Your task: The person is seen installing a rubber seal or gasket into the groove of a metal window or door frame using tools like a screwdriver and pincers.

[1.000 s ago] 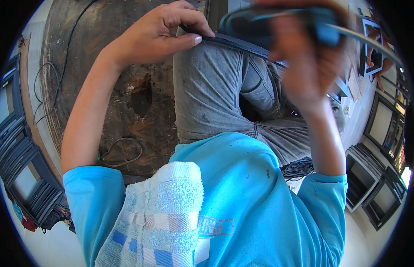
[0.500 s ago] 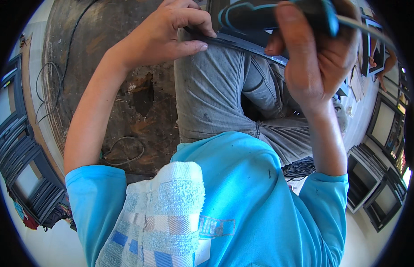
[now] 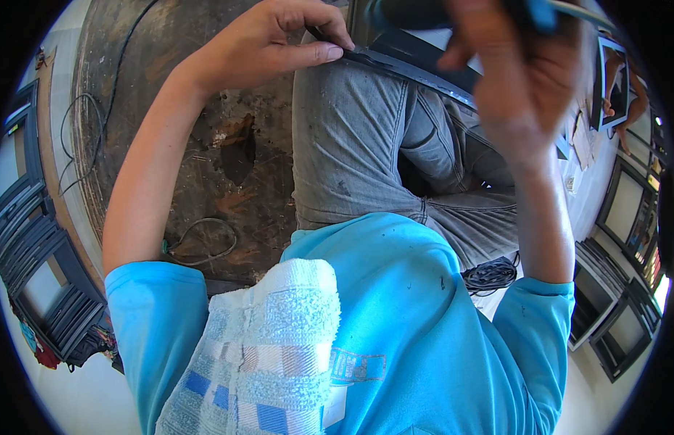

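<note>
A black frame (image 3: 416, 71) lies across my grey-trousered lap at the top of the view. At its left corner, my left hand (image 3: 279, 45) pinches a thin black strip (image 3: 319, 33) between thumb and fingers. My right hand (image 3: 522, 94), smeared by motion, is wrapped round a screwdriver (image 3: 409, 13) above the frame. Its black-and-blue handle points left, its metal shaft out to the right. The upper part of the frame is cut off by the view's edge, and the right hand covers some of it.
I sit on a stained brown surface (image 3: 184, 167) with a cable loop (image 3: 224, 250). Stacked dark frames (image 3: 32, 239) stand at the left, more frames (image 3: 619, 326) at the right. A coiled black cable (image 3: 489, 275) lies by my right side. Another person's arm (image 3: 634, 98) shows at far right.
The right hand has moved slightly right and down and is more blurred, the screwdriver with it. The left hand has shifted up slightly, and the frame sits a little further right.
</note>
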Tool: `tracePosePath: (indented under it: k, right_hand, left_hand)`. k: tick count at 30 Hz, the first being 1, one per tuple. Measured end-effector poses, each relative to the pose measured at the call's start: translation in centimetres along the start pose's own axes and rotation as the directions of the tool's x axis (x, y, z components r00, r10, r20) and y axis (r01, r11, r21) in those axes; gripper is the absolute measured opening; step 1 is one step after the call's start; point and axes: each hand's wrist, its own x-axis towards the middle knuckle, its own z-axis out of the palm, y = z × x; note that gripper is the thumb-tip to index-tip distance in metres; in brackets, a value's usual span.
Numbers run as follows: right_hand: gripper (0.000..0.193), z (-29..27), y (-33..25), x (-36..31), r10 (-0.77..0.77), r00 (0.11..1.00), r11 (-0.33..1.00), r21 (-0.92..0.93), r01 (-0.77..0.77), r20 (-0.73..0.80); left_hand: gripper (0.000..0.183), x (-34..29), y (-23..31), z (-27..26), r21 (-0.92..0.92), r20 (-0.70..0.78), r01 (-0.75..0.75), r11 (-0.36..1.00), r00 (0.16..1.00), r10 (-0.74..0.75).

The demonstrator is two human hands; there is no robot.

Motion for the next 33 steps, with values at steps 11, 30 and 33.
tracePosePath:
  k: [11, 30, 33]
  right_hand:
    - [0.033, 1.1, 4.8, -3.9, 0.032, 0.999, 0.996, -0.08, -0.03, 0.022]
    - [0.042, -6.6, -1.7, -4.5, 0.029, 0.997, 0.992, -0.12, -0.021, 0.066]
    - [0.036, -15.1, -6.4, -9.0, 0.187, 0.953, 0.859, -0.431, -0.276, -0.237]
  left_hand:
    - [0.012, 1.0, 1.1, -0.3, 0.133, 0.054, -0.048, 0.99, 0.998, 0.042]
    - [0.015, -1.4, 2.3, -0.5, 0.463, 0.029, -0.056, 0.885, 0.998, 0.048]
    - [0.02, -0.4, 4.0, 0.5, 0.616, -0.01, -0.099, 0.782, 0.991, 0.134]
